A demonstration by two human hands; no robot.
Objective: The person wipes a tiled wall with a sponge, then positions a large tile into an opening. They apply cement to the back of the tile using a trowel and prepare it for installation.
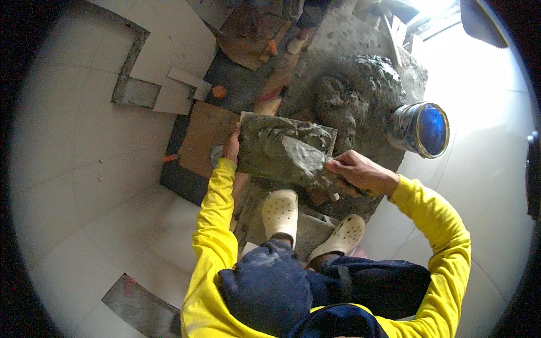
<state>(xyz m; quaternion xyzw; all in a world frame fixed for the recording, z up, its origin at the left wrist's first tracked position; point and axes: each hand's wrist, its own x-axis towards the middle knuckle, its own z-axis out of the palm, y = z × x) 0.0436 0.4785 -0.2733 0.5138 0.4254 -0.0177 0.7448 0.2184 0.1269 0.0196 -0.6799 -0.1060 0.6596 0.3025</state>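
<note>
Pale floor tiles spread across the left half of the scene, broken at 11 o'clock by an L-shaped strip of bare grey bed and at 7 o'clock by another uncovered patch. At centre, a person in yellow sleeves, dark trousers and cream perforated clogs crouches over a rectangular tile whose upturned face is coated with wet grey mortar. The left hand is clamped on the tile's left edge, at 9 o'clock from its middle, thumb on top and fingers hidden behind. The right hand is closed around the handle of a trowel, whose pointed blade lies flat on the mortar near the tile's lower right corner, touching it. Beyond the tile, at 1 o'clock, a large heap of mixed mortar sits on the floor. Just beside the heap, at 3 o'clock from the tile, a metal can with a blue inside lies tipped on its side, mouth facing right. At 10 o'clock from the tile, a brown board rests on dark ground, with a loose offcut of pale tile and a small orange lump near it. Bright light washes out the floor at right.
</note>
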